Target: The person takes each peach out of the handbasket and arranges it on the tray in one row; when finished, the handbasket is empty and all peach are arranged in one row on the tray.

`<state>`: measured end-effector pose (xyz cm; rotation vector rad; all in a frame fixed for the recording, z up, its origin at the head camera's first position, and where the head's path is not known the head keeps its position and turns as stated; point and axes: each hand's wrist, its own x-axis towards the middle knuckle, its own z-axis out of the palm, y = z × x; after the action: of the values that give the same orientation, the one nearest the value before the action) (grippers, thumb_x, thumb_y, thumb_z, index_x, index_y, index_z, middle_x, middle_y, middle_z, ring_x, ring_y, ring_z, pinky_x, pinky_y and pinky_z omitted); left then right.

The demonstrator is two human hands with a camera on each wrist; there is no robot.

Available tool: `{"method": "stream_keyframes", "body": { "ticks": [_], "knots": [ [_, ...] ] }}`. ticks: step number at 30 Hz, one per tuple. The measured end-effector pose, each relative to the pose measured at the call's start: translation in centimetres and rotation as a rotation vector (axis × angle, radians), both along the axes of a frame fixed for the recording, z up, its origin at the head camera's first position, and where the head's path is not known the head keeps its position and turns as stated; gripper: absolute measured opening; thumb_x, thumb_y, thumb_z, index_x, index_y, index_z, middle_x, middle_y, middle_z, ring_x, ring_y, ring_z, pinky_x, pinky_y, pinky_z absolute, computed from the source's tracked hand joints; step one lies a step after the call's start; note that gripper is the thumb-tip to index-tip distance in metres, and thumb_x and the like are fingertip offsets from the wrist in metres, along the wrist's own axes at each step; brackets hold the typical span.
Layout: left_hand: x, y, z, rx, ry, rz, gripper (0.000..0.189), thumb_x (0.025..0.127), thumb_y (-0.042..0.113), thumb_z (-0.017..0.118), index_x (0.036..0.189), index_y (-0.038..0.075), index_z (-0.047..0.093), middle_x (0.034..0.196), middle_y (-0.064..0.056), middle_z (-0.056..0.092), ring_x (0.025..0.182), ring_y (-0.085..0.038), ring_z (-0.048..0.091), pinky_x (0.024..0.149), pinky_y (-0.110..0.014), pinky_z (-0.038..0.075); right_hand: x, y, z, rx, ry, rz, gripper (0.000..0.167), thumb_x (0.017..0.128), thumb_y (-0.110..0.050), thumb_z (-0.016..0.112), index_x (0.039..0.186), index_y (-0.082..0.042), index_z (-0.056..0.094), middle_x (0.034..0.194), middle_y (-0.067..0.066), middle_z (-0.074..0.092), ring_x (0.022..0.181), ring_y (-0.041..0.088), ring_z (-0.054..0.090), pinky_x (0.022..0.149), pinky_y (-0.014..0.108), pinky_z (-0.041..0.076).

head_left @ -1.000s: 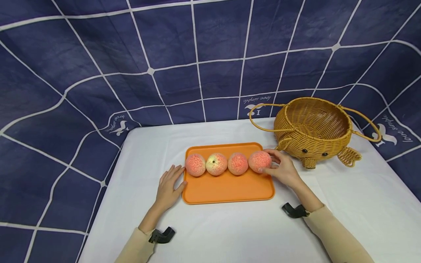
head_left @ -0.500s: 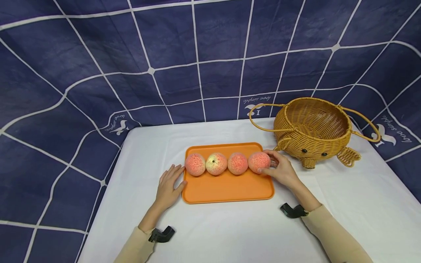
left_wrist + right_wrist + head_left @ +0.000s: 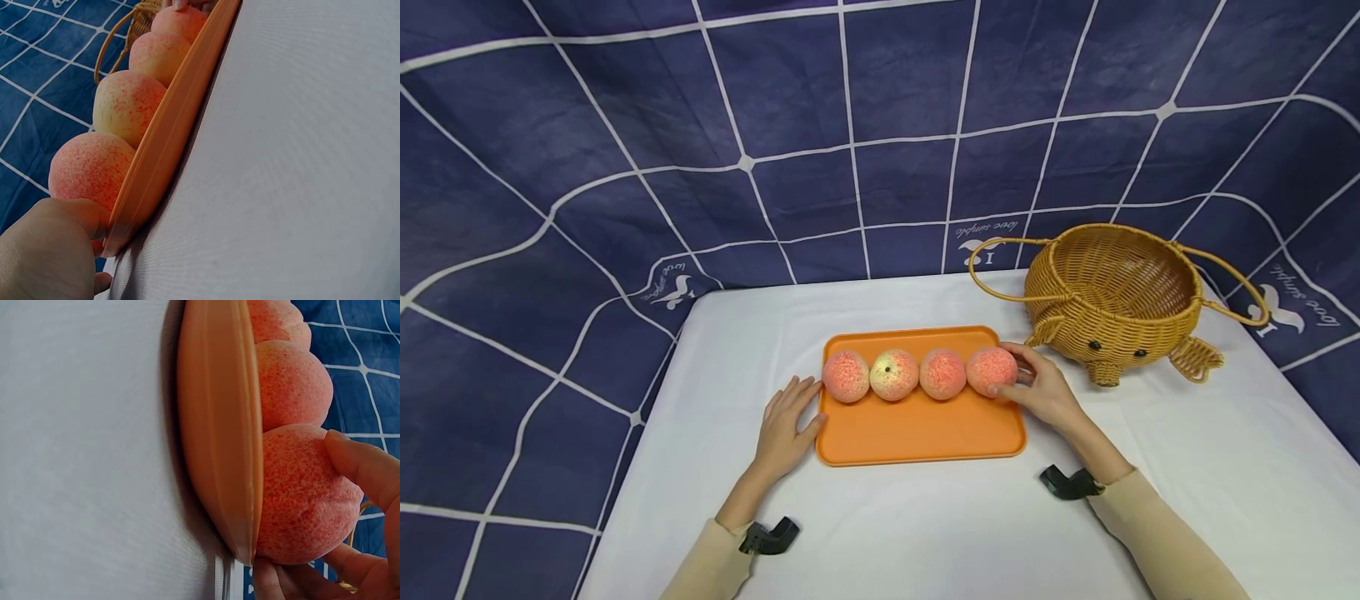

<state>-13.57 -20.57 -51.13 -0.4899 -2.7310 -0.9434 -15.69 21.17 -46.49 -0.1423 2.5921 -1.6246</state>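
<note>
An orange tray [image 3: 917, 435] bears several peaches in a row along its far half. My right hand [image 3: 1047, 387] holds the rightmost peach [image 3: 991, 369], thumb on the near side and fingers round the right side; this peach [image 3: 309, 494] still sits in the tray in the right wrist view. At the tray's left edge lies my left hand [image 3: 784, 429], fingers extended, its tips touching the rim beside the leftmost peach [image 3: 846, 375]. Between these two stand a yellower peach [image 3: 892, 374] with a dark stem spot and a pink peach [image 3: 942, 372].
A wicker basket [image 3: 1075, 321] with an animal face and two loop handles stands at the back right, behind my right hand. White cloth [image 3: 917, 533] covers the table. A dark blue curtain [image 3: 902, 192] with white lines hangs behind and at the sides.
My right hand and forearm have shifted very slightly left, still round the rightmost peach. The left hand, tray and basket look the same.
</note>
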Motion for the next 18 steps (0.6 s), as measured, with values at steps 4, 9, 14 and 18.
{"method": "stream_keyframes", "body": {
  "ticks": [4,9,14,18],
  "knots": [
    [-0.1,0.1,-0.1,-0.001,0.000,-0.001,0.053,0.090,0.027,0.064,0.140,0.009,0.054,0.146,-0.016,0.050,0.142,-0.040,0.035,0.116,-0.060,0.019,0.2,0.2,0.1,0.014,-0.018,0.001,0.077,0.079,-0.011,0.080,0.146,-0.001,0.041,0.141,0.024,0.047,0.125,0.040,0.054,0.100,0.041,0.050],
    [-0.1,0.3,0.0,0.000,-0.003,-0.005,0.053,0.090,0.027,0.064,0.139,0.008,0.054,0.146,-0.016,0.050,0.142,-0.040,0.035,0.116,-0.060,0.020,0.5,0.5,0.5,0.077,-0.041,0.006,0.082,0.082,-0.017,0.079,0.148,0.003,0.035,0.141,0.029,0.045,0.124,0.045,0.055,0.100,0.049,0.049],
    [-0.1,0.3,0.0,0.000,-0.002,-0.002,0.053,0.090,0.026,0.064,0.139,0.008,0.055,0.145,-0.016,0.051,0.142,-0.040,0.036,0.116,-0.060,0.020,1.1,0.8,1.1,0.118,-0.098,0.023,0.086,0.084,-0.025,0.078,0.149,0.006,0.030,0.142,0.031,0.045,0.126,0.045,0.052,0.103,0.050,0.047],
    [-0.1,0.2,-0.1,0.004,-0.004,0.000,0.053,0.090,0.025,0.065,0.139,0.008,0.055,0.145,-0.016,0.051,0.141,-0.040,0.036,0.116,-0.060,0.020,1.7,1.2,1.5,0.103,-0.152,0.032,0.090,0.083,-0.028,0.078,0.150,0.006,0.028,0.144,0.031,0.045,0.129,0.045,0.050,0.106,0.051,0.044]
  ]
}}
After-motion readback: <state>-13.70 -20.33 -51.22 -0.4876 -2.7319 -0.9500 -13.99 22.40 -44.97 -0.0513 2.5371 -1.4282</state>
